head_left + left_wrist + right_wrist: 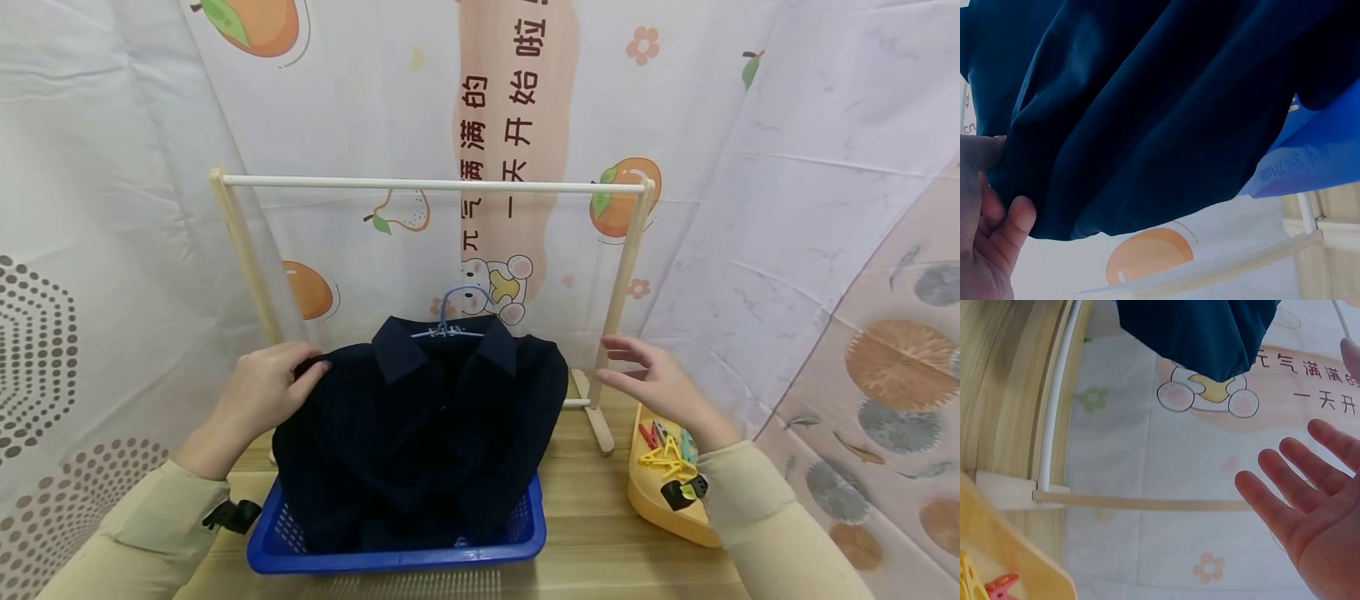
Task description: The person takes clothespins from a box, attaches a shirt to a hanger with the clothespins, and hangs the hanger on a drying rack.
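Note:
A dark navy collared shirt (pixel 442 442) hangs on a light blue hanger (pixel 444 312), its lower part lying in the blue basket (pixel 397 560). My left hand (pixel 273 387) pinches the shirt's shoulder on the left side; the left wrist view shows thumb and fingers at the cloth (pixel 1147 137). My right hand (pixel 648 379) is held off to the right of the shirt, fingers spread and holding nothing. In the right wrist view that hand (pixel 1316 494) is apart from the shirt's other shoulder (pixel 1204 337). Most of the hanger is hidden inside the shirt.
Behind the shirt stands a wooden rack with a white rail (pixel 435 185) and a right post (pixel 624 292). A yellow box (pixel 652 508) with several coloured clothes pegs (pixel 663 450) sits at the right of the wooden table (pixel 592 533). Printed curtains (pixel 360 92) surround the table.

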Action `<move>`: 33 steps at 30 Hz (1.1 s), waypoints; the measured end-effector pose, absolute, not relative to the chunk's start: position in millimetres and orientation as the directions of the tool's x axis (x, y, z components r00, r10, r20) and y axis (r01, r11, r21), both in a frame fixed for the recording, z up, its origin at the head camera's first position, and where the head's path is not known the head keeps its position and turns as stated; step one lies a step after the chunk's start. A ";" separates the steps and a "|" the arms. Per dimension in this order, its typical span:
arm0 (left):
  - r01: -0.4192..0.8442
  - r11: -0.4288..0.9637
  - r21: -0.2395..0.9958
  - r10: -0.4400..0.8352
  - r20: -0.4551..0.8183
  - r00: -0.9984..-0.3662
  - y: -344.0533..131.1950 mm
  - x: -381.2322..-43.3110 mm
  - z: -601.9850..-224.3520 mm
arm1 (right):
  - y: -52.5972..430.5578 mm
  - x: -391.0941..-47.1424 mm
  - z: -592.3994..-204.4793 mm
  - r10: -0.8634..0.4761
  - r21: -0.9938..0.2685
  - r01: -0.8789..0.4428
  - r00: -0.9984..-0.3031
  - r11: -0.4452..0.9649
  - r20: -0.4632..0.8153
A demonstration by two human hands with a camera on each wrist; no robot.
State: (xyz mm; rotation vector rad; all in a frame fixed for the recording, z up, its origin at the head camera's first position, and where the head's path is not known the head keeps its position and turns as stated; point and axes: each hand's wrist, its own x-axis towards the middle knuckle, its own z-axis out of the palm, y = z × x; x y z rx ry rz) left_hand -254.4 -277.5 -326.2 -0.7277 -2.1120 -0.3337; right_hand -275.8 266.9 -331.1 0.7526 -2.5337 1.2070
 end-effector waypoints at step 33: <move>0.647 0.761 -0.036 0.393 0.820 -0.417 -279.1 -253.2 -332.8 | 326.5 -281.2 -336.8 -0.244 -0.540 -0.428 -0.892 0.725 0.380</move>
